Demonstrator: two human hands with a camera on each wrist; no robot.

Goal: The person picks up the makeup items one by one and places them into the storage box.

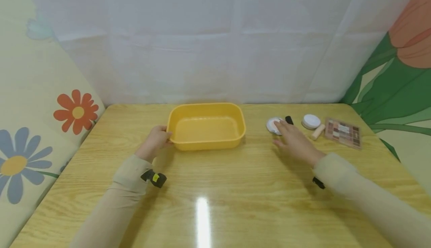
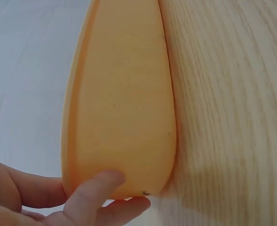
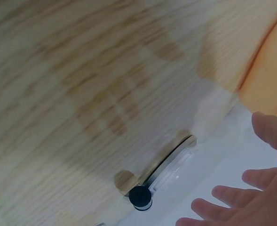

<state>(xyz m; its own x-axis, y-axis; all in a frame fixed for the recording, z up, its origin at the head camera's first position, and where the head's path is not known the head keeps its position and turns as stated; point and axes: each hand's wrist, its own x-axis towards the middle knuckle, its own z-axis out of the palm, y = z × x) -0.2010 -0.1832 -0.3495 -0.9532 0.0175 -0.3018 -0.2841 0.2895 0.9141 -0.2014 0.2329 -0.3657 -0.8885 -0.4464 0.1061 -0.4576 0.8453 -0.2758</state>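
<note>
A yellow plastic tub (image 1: pixel 206 145) sits on the wooden table, its long side facing me. My left hand (image 1: pixel 155 141) holds its left end; in the left wrist view the thumb (image 2: pixel 93 190) lies along the tub's wall (image 2: pixel 122 103) with fingers around the end. Over on the right, my right hand (image 1: pixel 296 141) reaches out palm down, fingers straight and spread. Its fingertips overlap a round, flat silver-rimmed compact (image 1: pixel 270 125) in the head view. Close behind the compact is a small black-capped item (image 1: pixel 289 120), seen end-on in the right wrist view.
Beyond the right hand are a white round jar (image 1: pixel 311 121), a small beige tube (image 1: pixel 318 132) and an eyeshadow palette (image 1: pixel 343 132). A white cloth (image 1: pixel 202 46) hangs behind the table (image 1: pixel 235 192). Flower-printed panels stand at both sides.
</note>
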